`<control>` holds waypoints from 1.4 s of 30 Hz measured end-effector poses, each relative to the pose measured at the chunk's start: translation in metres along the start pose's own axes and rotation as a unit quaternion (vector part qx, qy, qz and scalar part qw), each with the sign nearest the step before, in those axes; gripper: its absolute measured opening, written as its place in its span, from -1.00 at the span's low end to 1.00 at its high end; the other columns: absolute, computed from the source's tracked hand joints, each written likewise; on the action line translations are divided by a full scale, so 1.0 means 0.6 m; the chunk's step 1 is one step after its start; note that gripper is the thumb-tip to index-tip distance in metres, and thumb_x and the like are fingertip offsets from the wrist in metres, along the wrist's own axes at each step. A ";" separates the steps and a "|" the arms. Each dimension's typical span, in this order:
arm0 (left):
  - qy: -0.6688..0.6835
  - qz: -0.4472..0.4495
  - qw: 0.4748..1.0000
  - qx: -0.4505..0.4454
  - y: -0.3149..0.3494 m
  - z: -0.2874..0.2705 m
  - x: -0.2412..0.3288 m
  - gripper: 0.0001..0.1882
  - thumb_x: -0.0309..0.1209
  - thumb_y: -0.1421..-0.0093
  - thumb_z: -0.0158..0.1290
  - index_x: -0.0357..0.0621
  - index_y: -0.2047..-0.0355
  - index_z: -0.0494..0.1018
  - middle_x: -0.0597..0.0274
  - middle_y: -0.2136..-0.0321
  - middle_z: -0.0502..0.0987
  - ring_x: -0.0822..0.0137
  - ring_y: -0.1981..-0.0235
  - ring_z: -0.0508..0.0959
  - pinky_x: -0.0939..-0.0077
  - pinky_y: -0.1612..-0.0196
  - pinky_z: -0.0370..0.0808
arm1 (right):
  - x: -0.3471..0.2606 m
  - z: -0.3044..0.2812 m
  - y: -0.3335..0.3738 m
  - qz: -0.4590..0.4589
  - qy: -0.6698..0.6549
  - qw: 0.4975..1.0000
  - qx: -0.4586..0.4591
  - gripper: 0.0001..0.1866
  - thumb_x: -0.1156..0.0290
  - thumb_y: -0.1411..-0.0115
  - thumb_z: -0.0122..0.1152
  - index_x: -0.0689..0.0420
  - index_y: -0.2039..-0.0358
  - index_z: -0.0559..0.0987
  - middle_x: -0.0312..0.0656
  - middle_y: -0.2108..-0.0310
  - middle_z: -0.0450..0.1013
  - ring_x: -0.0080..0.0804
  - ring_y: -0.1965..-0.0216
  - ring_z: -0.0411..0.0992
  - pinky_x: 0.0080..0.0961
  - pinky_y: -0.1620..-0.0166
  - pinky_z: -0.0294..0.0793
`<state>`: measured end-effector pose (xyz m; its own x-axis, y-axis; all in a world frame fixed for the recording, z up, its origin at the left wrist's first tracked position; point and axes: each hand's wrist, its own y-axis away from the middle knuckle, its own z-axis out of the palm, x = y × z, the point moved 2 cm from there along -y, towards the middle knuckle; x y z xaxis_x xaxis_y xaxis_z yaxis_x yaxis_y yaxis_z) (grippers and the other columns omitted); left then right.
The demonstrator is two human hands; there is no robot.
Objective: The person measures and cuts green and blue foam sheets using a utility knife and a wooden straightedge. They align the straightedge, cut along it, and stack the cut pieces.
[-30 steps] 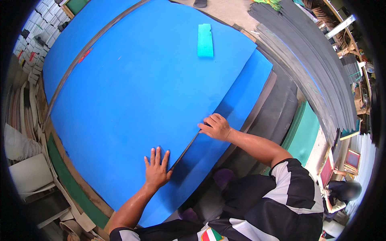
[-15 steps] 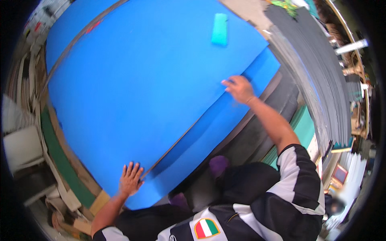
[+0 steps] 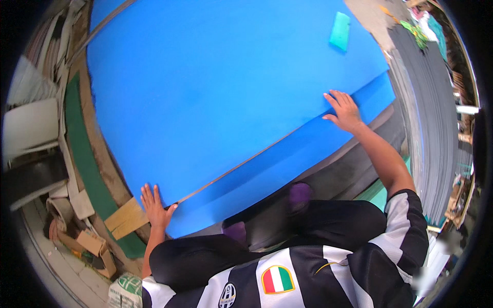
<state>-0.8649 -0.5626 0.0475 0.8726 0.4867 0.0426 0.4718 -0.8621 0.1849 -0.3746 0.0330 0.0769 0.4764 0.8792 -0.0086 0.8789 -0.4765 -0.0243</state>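
A large blue sheet, seemingly foam, covers most of the view. Its near edge runs slantwise, with a thin brown line along it, perhaps a strip or the sheet's edge. A second blue layer shows nearer to me. My left hand lies at the near left corner, fingers spread, thumb at the brown line's end. My right hand rests on the right part of the near edge, fingers stretched over the upper sheet. Neither hand visibly grips anything. A small turquoise block lies on the sheet's far right.
Stacked grey sheets stand along the right. Dark sheets lie under the blue ones by my knees. At left are a green strip, a yellowish board piece and a cardboard box.
My right hand has moved rightward along the near edge and now lies with fingers stretched out. My left hand stays at the left corner. The view has shifted.
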 end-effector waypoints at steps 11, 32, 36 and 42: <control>-0.025 0.062 0.997 0.037 -0.001 0.007 -0.033 0.31 0.34 0.13 0.33 -0.05 -0.51 0.07 -0.16 -0.54 -0.09 -0.23 -0.56 -0.16 -0.43 -0.46 -0.29 | -0.076 -0.012 -0.079 -0.118 -0.057 0.991 -0.014 0.00 -0.22 0.02 0.45 -0.06 -0.38 0.38 0.07 -0.25 0.36 0.11 -0.26 0.34 0.01 -0.31 0.33; -0.083 0.126 0.985 0.079 -0.014 0.011 -0.033 0.03 0.39 -0.27 -0.07 -0.07 -0.50 0.04 -0.21 -0.51 -0.01 -0.31 -0.51 -0.03 -0.40 -0.46 -0.09 | -0.069 0.034 -0.057 -0.109 -0.008 0.992 0.064 0.02 -0.27 0.11 0.47 -0.16 -0.36 0.40 -0.10 -0.26 0.39 -0.08 -0.26 0.39 -0.07 -0.32 0.35; -0.098 0.112 0.986 0.072 -0.011 0.016 -0.038 0.05 0.36 -0.23 0.01 -0.09 -0.49 0.05 -0.20 -0.50 0.00 -0.30 -0.51 -0.02 -0.37 -0.46 -0.05 | -0.067 0.042 -0.056 -0.115 0.017 0.990 0.076 0.01 -0.29 0.06 0.43 -0.19 -0.39 0.36 -0.11 -0.27 0.40 -0.10 -0.27 0.39 -0.06 -0.31 0.37; -0.116 0.089 0.988 0.054 -0.015 0.016 -0.041 0.14 0.53 -0.20 -0.16 -0.04 -0.52 0.00 -0.18 -0.52 -0.05 -0.30 -0.52 -0.07 -0.40 -0.45 -0.08 | -0.070 0.048 -0.047 -0.093 -0.003 0.990 0.107 0.02 -0.28 0.17 0.49 -0.18 -0.33 0.45 -0.16 -0.26 0.41 -0.16 -0.28 0.39 -0.09 -0.31 0.37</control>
<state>-0.8892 -0.5682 0.0352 0.9430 0.2906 -0.1625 0.3073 -0.9474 0.0890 -0.4202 0.0096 0.0493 0.3066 0.9518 0.0106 0.9255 -0.2955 -0.2369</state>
